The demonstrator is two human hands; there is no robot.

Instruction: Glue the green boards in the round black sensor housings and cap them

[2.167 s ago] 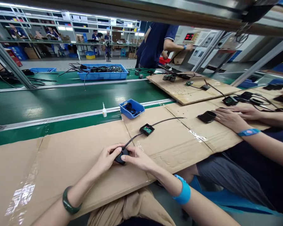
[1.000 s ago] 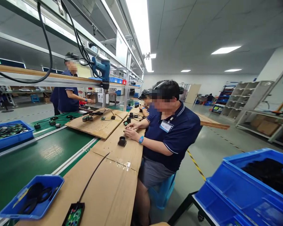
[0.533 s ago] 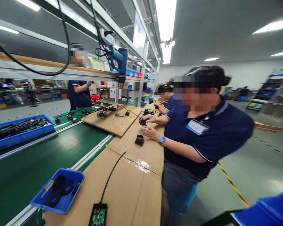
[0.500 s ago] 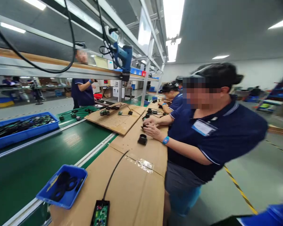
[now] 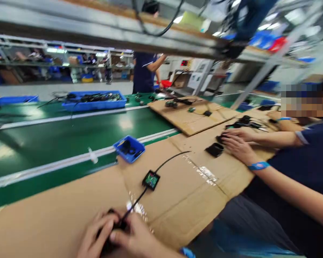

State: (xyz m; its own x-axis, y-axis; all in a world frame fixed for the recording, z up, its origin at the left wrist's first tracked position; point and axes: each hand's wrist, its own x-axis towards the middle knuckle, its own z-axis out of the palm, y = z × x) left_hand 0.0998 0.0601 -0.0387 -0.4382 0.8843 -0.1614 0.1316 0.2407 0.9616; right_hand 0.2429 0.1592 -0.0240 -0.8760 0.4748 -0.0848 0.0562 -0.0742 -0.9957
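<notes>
L hand [image 5: 93,236] + R hand [image 5: 136,239] both pinched on small black part [image 5: 115,229], near edge of cardboard [image 5: 56,208]. Cable [image 5: 136,200] runs far-right to open circuit box [image 5: 151,180]. Blue bin [image 5: 129,148] beyond. Co-worker's hands [image 5: 238,143] right, by black cup [image 5: 214,149]. Frame blurred.

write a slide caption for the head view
Both hands pinch a black part on cardboard, cable running to a circuit board.

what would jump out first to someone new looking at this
Low at the front, the left hand and right hand close together on a small black part on the cardboard. Its black cable runs up to an open green circuit board. Behind that sits a small blue bin beside the green conveyor belt.
</notes>
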